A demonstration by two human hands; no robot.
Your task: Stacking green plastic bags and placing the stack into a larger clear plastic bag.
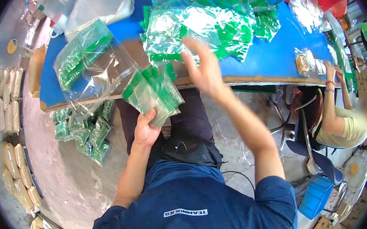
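My left hand is closed on a fanned stack of green and clear plastic packets, held in front of the table edge. My right hand, slightly blurred by motion, hovers above the table's front edge with thumb and fingers apart, and nothing shows in it. Just beyond it lies a wide, shiny pile of similar green packets. Left of the held stack, a large clear plastic bag hangs partly over the edge, with a bundle of green packets inside.
The blue-topped table crosses ahead of me. Filled green bags lie on the floor at left. Clear bags lie at back left. At right, a seated person handles small packets. A blue crate stands lower right.
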